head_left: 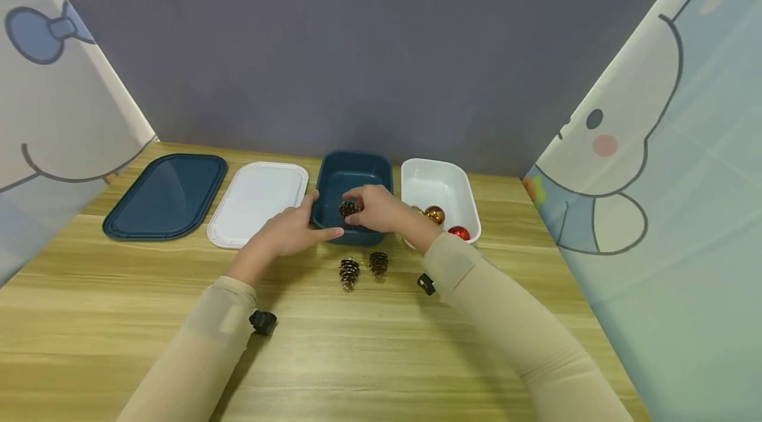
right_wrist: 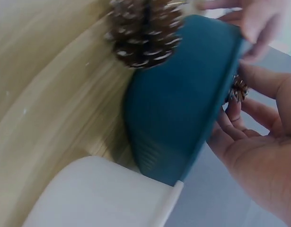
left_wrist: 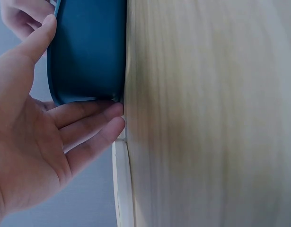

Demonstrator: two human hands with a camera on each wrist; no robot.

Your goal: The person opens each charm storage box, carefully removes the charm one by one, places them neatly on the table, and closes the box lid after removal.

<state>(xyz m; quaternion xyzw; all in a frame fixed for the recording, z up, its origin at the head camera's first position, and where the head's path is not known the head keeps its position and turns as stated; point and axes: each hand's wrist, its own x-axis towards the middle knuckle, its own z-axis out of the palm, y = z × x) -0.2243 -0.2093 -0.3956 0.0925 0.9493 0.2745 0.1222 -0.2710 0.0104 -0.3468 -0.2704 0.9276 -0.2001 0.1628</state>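
Nearest: left sleeve [head_left: 193, 342] and right sleeve [head_left: 518, 329] are reaching over the wood table [head_left: 333, 376], black gadgets [head_left: 262, 322] showing beside both wrists. Next out, two cones are lying on the table just off the blue box's near side: left loose cone [head_left: 349, 274] with its narrow end pointing toward the person, right loose cone [head_left: 378, 264] sitting beside it. Left hand [head_left: 290, 229] is bracing the near left corner of the blue box [left_wrist: 88, 52] — thumb and fingers standing apart, thumb touching the rim, fairly straight fingers lying along the side wall. Right hand [head_left: 379, 209] is coming over the box from the right, thumb and fingertips clamping on a pine cone [head_left: 347, 209]. That cone is sitting inside the box's outline, toward its near end; right wrist view is showing it at rim level. Box floor under the hand is partly hidden, so can't tell what's lying there. White box [head_left: 438, 180] is standing just right of the blue one, holding a copper ball [head_left: 435, 215] and a red ball [head_left: 459, 233] at its near end — right forearm is covering part of that. White lid [head_left: 262, 200] is lying flat left of the blue box, dark blue lid [head_left: 169, 197] beyond it at the table's far left corner. Grey backdrop [head_left: 333, 45] is rising behind the far edge, printed panels flanking the left and right edges.
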